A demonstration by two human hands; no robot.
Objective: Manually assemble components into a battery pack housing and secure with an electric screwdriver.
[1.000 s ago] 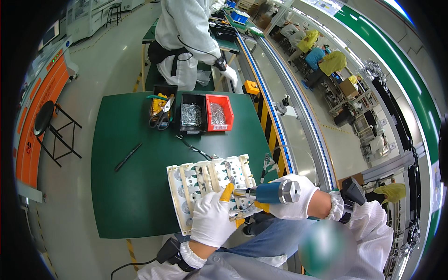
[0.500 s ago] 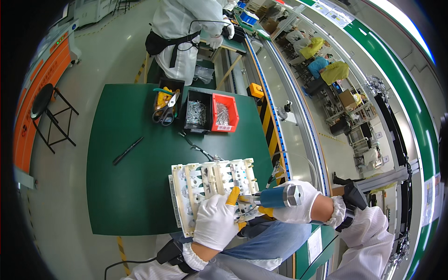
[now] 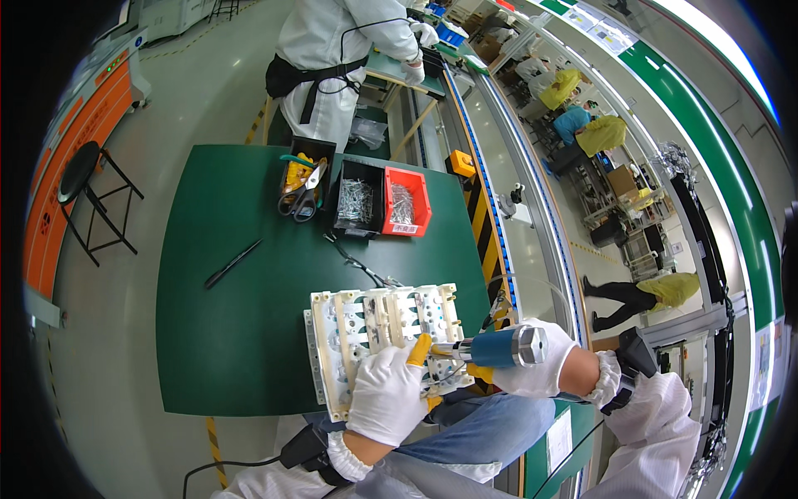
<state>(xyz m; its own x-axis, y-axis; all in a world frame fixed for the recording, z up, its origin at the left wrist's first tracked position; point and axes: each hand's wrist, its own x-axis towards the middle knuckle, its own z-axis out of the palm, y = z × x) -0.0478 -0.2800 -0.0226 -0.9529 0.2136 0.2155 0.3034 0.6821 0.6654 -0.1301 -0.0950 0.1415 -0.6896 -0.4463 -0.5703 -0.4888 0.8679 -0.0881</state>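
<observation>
A white plastic frame (image 3: 356, 333) with rows of slots and metal strips lies tilted at the table's near edge. My left hand (image 3: 389, 392), in a white glove with yellow fingertips, grips its near side, the thumb stretched toward the driver's tip. My right hand (image 3: 532, 366), gloved alike, is wrapped round a blue power screwdriver (image 3: 492, 349). The driver lies nearly level, its silver nose pointing left at the frame's right part. My left thumb and glove hide where the bit meets the frame. Behind the frame dark cables (image 3: 357, 264) rest on the table.
On the green table (image 3: 224, 349) stand a black bin of screws (image 3: 356, 200), a red bin of screws (image 3: 404, 204) and a black box with scissors (image 3: 306, 195). A black pen (image 3: 233, 264) lies left. A conveyor rail (image 3: 532, 191) runs along the right. A co-worker (image 3: 320, 75) stands beyond.
The whole view has shifted slightly. Both hands and the screwdriver keep nearly the same place on the frame. At the far right, a walking person in yellow has come further into view.
</observation>
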